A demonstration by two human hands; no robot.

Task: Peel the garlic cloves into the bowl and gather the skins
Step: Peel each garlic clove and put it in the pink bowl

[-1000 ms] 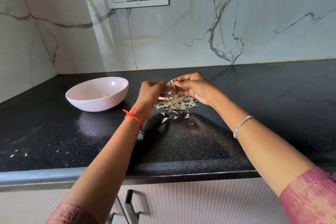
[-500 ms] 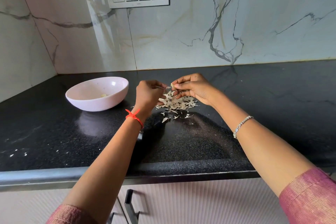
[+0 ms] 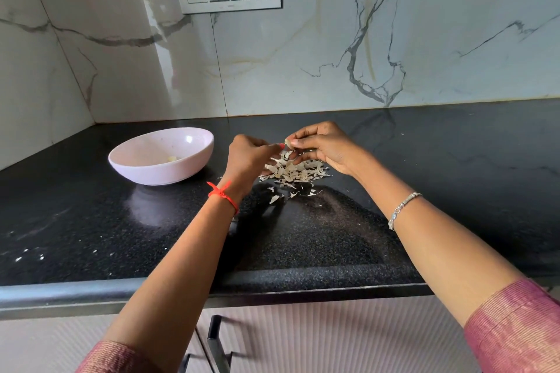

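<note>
Just above the skins (image 3: 292, 172), left hand (image 3: 247, 159) and right hand (image 3: 321, 145), both fingertip-tight around one garlic clove (image 3: 287, 142).

Bright soft light; sheen, shadows on countertop (image 3: 91, 221); edges bowed; focus sharp.

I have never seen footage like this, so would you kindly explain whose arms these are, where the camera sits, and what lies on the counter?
There is no machine here: these are a person's two bare arms, filmed by one wide-angle camera worn on the head, looking down. The black speckled stone counter carries a pale pink round bowl with one peeled yellowish clove inside, and a heap of papery garlic skins to its right. Above that heap the right hand pinches a small pale garlic clove, and the left hand pinches at the same clove from the other side, apparently pulling skin off.
</note>
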